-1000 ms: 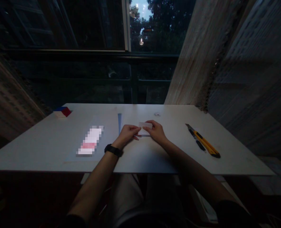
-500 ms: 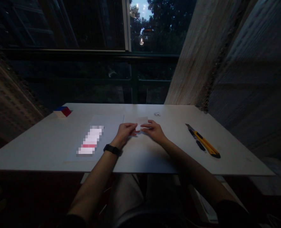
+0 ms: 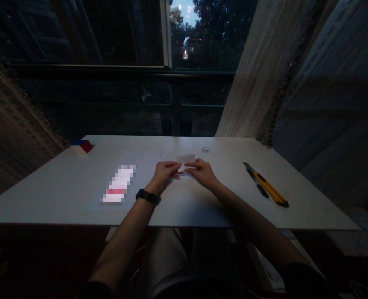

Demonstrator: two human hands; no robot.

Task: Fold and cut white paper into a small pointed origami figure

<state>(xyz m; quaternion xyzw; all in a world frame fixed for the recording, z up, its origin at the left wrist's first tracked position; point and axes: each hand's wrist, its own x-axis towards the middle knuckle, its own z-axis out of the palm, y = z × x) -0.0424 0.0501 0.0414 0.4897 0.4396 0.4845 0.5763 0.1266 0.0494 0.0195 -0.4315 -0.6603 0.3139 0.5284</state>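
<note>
The small paper piece is located between the two hands, above the middle of the white table. Its upper portion projects past the fingertips on the far side, toward the window; its lower portion sits between the fingers and is partly covered by them.

The left hand is closed in a pinch, thumb on top, and grips the paper piece at its left side. The right hand is at the right side, with thumb and index finger slightly apart at the tips and reaching over the paper's near part; whether these tips clamp it cannot be determined.

A large sheet lies flat to the left of the left hand, bearing a bright pixelated rectangle. To the right of the right hand, well apart from it, a yellow cutter lies beside a slim black tool.
</note>
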